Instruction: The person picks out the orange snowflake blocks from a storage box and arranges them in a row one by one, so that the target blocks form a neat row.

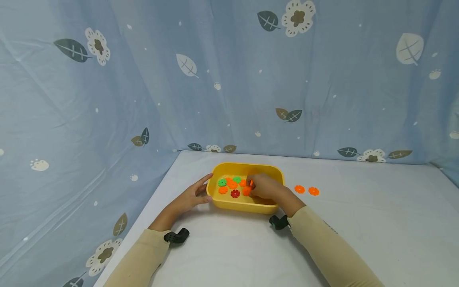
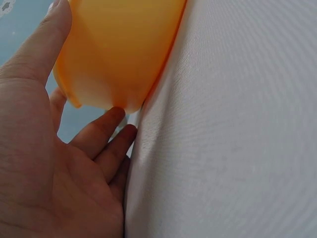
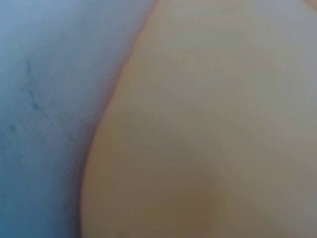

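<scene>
A yellow plastic tub (image 1: 236, 206) stands on the white table and holds several flat, notched flower-shaped discs. Among them are a green disc (image 1: 222, 182), a red disc (image 1: 235, 193) and an orange disc (image 1: 223, 190). My left hand (image 1: 188, 198) spans the tub's left end, its thumb at the near corner and a finger at the far one. In the left wrist view, nearly straight fingers (image 2: 101, 131) touch the tub's outer wall. Reaching inside, my right hand (image 1: 263, 186) pinches an orange disc (image 1: 246, 191) with bent fingers. Part of that grip is hidden.
Two orange discs, a nearer-left one (image 1: 299, 189) and another (image 1: 313, 191), lie on the table (image 1: 358, 223) right of the tub. A blue patterned curtain (image 1: 233, 79) hangs behind and left. A blurred pale surface (image 3: 198, 124) fills most of the right wrist view.
</scene>
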`<state>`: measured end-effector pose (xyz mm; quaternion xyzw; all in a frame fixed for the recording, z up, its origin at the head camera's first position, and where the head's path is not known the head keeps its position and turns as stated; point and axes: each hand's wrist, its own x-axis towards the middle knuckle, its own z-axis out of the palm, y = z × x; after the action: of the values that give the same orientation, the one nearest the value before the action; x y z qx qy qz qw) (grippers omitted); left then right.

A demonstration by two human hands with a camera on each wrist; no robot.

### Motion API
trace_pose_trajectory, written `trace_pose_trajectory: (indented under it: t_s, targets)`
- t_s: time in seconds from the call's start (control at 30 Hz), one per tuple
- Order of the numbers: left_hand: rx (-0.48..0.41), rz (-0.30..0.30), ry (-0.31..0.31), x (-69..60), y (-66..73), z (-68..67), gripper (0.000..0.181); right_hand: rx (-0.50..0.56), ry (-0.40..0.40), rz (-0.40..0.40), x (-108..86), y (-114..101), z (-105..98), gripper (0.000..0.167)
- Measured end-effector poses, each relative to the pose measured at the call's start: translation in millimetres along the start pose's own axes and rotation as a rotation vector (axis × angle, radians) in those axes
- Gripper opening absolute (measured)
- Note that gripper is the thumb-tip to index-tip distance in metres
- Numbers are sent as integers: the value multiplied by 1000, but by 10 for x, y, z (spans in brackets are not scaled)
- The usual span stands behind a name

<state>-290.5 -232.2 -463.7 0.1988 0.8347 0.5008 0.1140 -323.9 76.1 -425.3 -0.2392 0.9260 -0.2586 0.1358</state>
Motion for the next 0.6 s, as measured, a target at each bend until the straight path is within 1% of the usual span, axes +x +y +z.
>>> trace_pose_trajectory:
  t_s: [0.07, 0.17, 0.3, 0.47, 0.6]
  targets:
    - [4, 1, 4, -5, -3, 0, 84, 24, 3, 0, 5, 0, 5, 22]
    - [2, 18, 0, 6, -6, 0, 85, 57, 19, -5, -5, 0, -15, 24]
    - [1, 34, -14, -3, -13, 4, 86, 64, 48, -36, -53, -18, -70, 23]
    - [-13, 24, -12, -29, 5, 13, 85, 84, 61, -50, -132, -23, -177, 24]
    - [-12, 15, -3, -3, 18, 1, 85, 100, 66, -52, -220, 11, -298, 24]
